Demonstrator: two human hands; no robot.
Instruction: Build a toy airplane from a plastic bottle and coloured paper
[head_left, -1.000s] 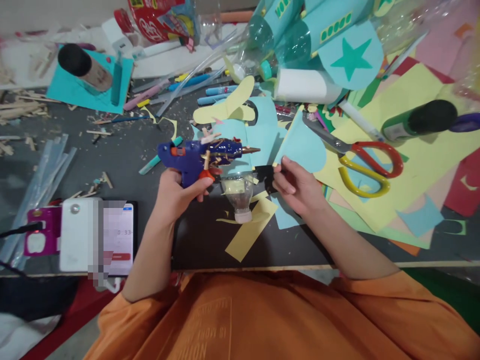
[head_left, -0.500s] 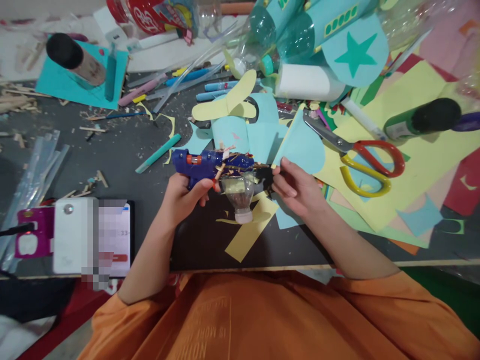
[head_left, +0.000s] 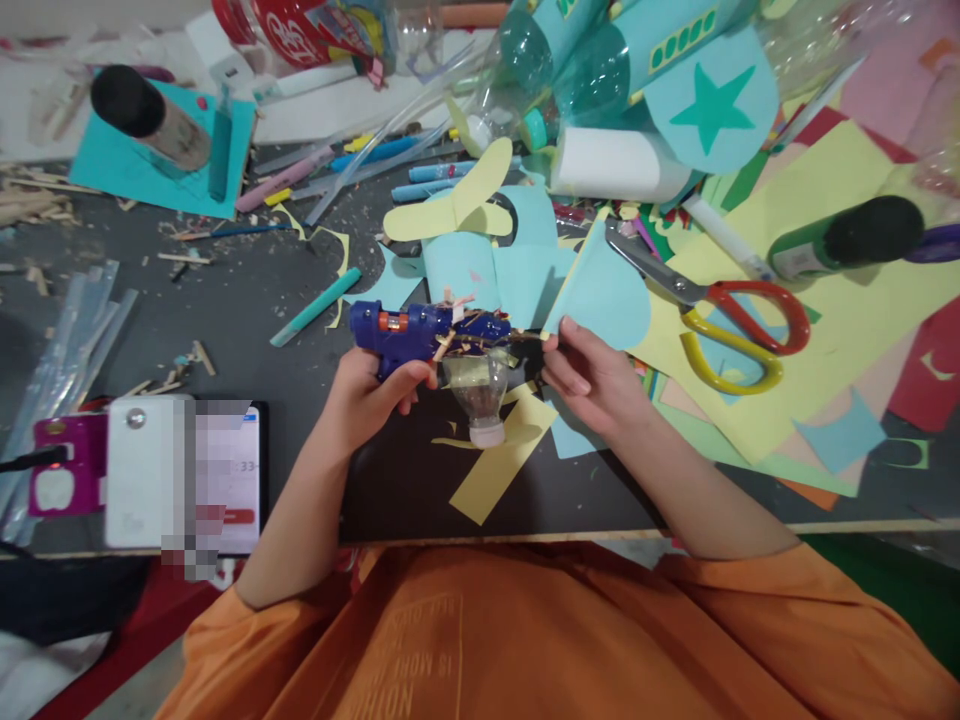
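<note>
My left hand (head_left: 375, 395) is wrapped round the grip of a blue glue gun (head_left: 412, 335), which points right. Wood shavings and dried glue strands cling to its front. Its nozzle is close to the lower end of a thin yellow edge on a rounded light-blue paper piece (head_left: 615, 300). My right hand (head_left: 596, 380) pinches that end between thumb and fingers. Below the gun, a clear bottle top with a white cap (head_left: 486, 430) points toward me. Behind it lies a light-blue paper-covered bottle (head_left: 459, 270) with a yellow paper propeller (head_left: 454, 215).
Scissors (head_left: 705, 290) with red and yellow handles lie right of my hand on scattered paper sheets. A dark-capped bottle (head_left: 847, 240) lies beyond. At left are a phone (head_left: 238, 480), a white power bank (head_left: 146, 475), clear glue sticks (head_left: 82, 320) and wood scraps.
The glue gun has shifted slightly to the right, its nozzle nearer the paper's yellow edge. My right hand and the paper have barely moved.
</note>
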